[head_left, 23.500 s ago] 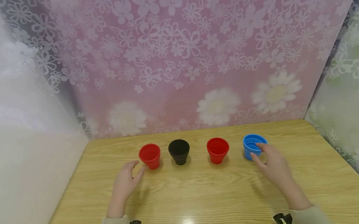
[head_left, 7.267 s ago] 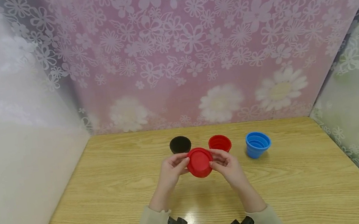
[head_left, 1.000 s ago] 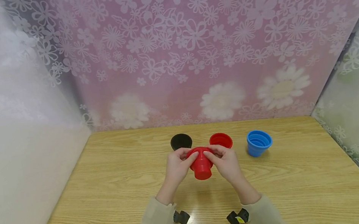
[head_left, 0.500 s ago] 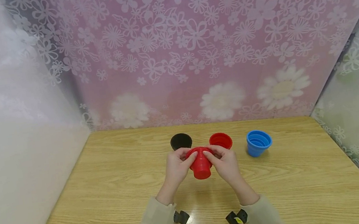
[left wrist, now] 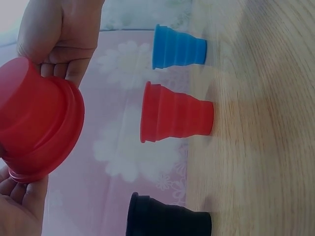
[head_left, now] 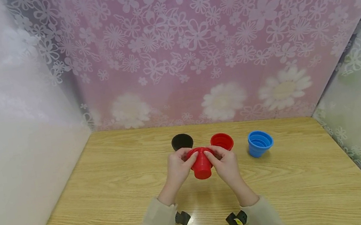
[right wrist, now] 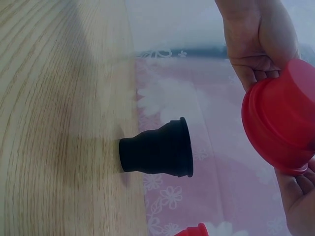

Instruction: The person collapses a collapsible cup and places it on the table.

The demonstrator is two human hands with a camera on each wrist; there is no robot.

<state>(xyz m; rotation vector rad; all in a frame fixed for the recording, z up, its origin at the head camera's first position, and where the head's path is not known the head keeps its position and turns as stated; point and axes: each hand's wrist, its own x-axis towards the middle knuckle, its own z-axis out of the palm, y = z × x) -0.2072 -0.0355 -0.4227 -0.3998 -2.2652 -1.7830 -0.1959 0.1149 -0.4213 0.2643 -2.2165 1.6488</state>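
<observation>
Above the table, both hands hold a red collapsible cup (head_left: 202, 170), its base tipped down toward the head camera. My left hand (head_left: 178, 168) pinches its rim on the left, and my right hand (head_left: 227, 165) pinches it on the right. Both thumbs lie on the outer wall while the other fingers go behind the rim, partly hidden. In the left wrist view the stepped wall of the held cup (left wrist: 42, 123) bulges toward a wide lip. The right wrist view shows the same cup (right wrist: 283, 115) from its other side.
Behind the hands a black cup (head_left: 182, 142), a second red cup (head_left: 222, 142) and a blue cup (head_left: 259, 143) stand upright in a row on the wooden table (head_left: 108, 191). Flowered cloth (head_left: 179, 101) hangs behind the table's back edge, with pale walls on both sides.
Long before, the left red cup stood on the table and the right hand was at the blue cup. Later both hands held it flattened; now its base is pushed out. Over the last second, almost nothing moved.
</observation>
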